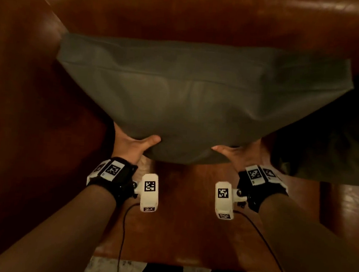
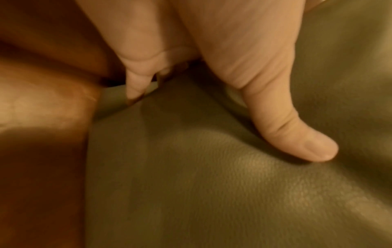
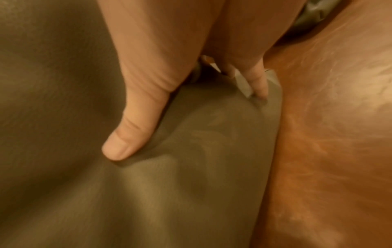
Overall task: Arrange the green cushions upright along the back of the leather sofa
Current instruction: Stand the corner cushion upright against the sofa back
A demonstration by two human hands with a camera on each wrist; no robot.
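Note:
A large green cushion (image 1: pixel 199 98) is held above the brown leather sofa seat (image 1: pixel 189 202), its far edge toward the sofa back (image 1: pixel 197 12). My left hand (image 1: pixel 134 144) grips its near edge at the left, thumb on top and fingers underneath. My right hand (image 1: pixel 236 154) grips the near edge at the right in the same way. In the left wrist view the thumb (image 2: pixel 297 134) presses into the green cushion (image 2: pixel 212 184). The right wrist view shows the thumb (image 3: pixel 131 127) lying on the cushion (image 3: pixel 169 184). A second green cushion (image 1: pixel 331 139) lies at the right, partly hidden.
The sofa's left armrest (image 1: pixel 17 98) rises beside the held cushion. A strip of speckled stone floor (image 1: pixel 106 269) shows below the seat's front edge. Cables hang from the wrist cameras over the seat.

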